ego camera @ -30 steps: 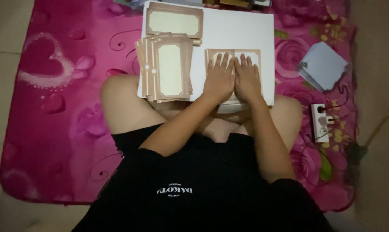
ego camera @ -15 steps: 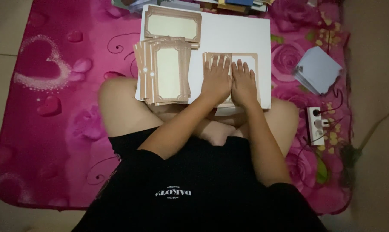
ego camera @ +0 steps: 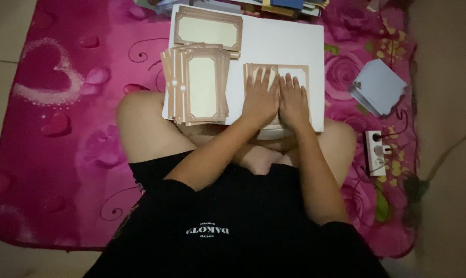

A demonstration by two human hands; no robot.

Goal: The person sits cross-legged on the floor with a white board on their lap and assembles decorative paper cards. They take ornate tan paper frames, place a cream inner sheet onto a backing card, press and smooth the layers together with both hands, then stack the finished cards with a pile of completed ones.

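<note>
Head view: your left hand (ego camera: pixel 260 99) and right hand (ego camera: pixel 293 101) lie side by side, fingers flat and released, pressing tan-bordered card (ego camera: pixel 277 77) on white board (ego camera: pixel 279 41) across your lap. Card stack (ego camera: pixel 197 86) just left. Pink mat (ego camera: pixel 63 103) beneath.

We see a dim, grainy view: the white board (ego camera: pixel 294 46) at twelve o'clock is brightest, corners fall dark, and the black shirt (ego camera: pixel 233 226) at six o'clock loses detail.
</note>
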